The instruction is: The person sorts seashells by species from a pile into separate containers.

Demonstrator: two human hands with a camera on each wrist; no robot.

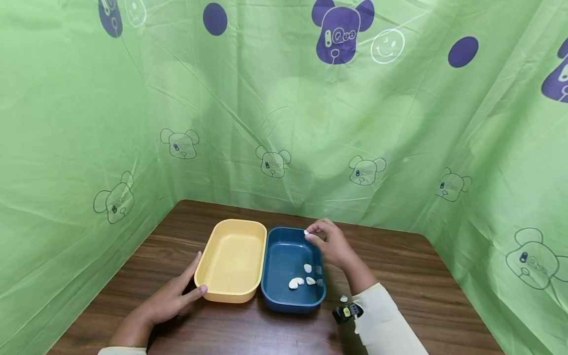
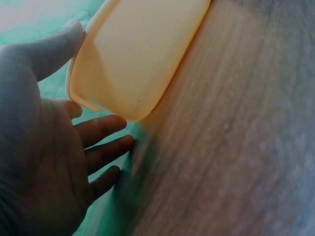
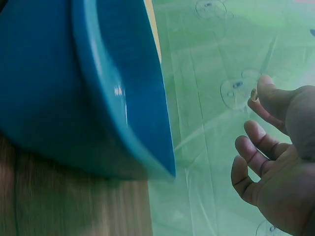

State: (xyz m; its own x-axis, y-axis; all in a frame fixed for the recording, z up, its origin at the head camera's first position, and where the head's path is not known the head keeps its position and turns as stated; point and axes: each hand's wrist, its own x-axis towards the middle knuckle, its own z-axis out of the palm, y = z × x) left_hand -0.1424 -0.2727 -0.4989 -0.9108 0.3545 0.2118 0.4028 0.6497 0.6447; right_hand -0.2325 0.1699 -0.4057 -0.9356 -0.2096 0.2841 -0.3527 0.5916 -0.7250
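Note:
My right hand [image 1: 333, 244] pinches a small white piece [image 1: 306, 232], shaped like a pebble or shell, between thumb and index finger above the far right corner of the blue tray [image 1: 284, 308]. In the right wrist view the held piece [image 3: 254, 94] shows between the fingertips, with the other fingers loosely bent. Several similar white pieces [image 1: 293, 283] lie on the blue tray's floor, towards its near right. My left hand [image 1: 170, 298] rests against the near left corner of the yellow tray [image 1: 232, 296], thumb at the rim and fingers fairly straight. The yellow tray holds nothing visible.
The two trays stand side by side on a brown wooden table [image 1: 301, 335]. One loose white piece [image 1: 343, 299] lies on the table right of the blue tray, near a black wrist strap [image 1: 347, 312] on the right sleeve. Green patterned cloth [image 1: 284, 123] surrounds the table's back and sides.

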